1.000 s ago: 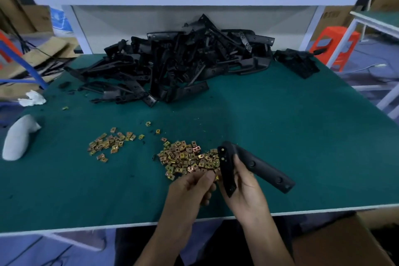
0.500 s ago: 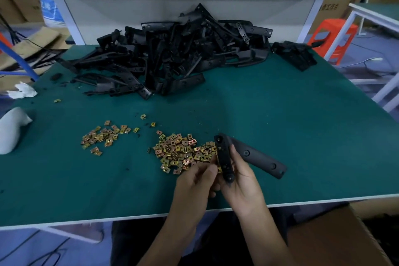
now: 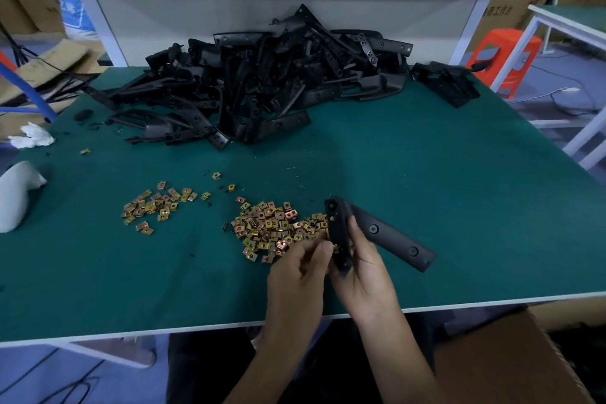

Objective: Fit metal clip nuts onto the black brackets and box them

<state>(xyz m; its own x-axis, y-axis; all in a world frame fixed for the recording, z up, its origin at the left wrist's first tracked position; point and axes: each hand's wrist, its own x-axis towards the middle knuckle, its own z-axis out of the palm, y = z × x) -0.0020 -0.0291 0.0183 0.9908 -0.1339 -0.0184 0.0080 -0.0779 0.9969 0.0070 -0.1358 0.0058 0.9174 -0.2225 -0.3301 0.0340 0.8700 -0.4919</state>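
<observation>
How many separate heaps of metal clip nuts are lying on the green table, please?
2. The smaller heap lies left of centre; the larger heap lies just beyond the left hand. A few strays lie apart; the hand may hide more.

Bench (image 3: 459, 207): green mat top, white edging. Crumpled white rag (image 3: 31, 139) at its far-left edge; pale grey rounded object (image 3: 16, 197) nearer, partly out of view. Orange plastic stool (image 3: 501, 59) on the floor, right. Cardboard cartons (image 3: 505, 13) behind it. Blue tube (image 3: 29, 88), left.
</observation>
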